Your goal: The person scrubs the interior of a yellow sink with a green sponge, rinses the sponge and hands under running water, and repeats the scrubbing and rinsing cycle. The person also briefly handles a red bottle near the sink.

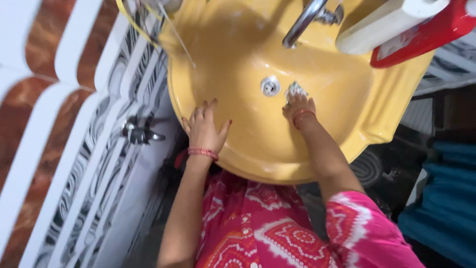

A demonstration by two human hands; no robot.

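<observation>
A tiled wall [64, 124] with brown, white and marbled bands is running along one side of a washroom, and a yellow basin [258, 64] is standing out from it, seen from above. A chrome tap [301, 22] is curving over the basin, and a round drain [270, 86] is sitting low in the bowl. Just beside the drain, on the tap's side, the right hand [299, 105] is pressing a small silvery scrubbing pad [294, 90] against the basin's inner wall. The pad is a crumpled wad with no clear long axis; it is poking out past the fingertips toward the tap. The right fingers are clenched around it, the forearm stretching straight from the basin's near rim up to the drain. The left hand [204, 128] is lying flat on the basin's inner slope near the rim, on the tiled-wall side of the drain, fingers released and spread, holding nothing. A red and white bottle [411, 27] is resting at the basin's far corner.
</observation>
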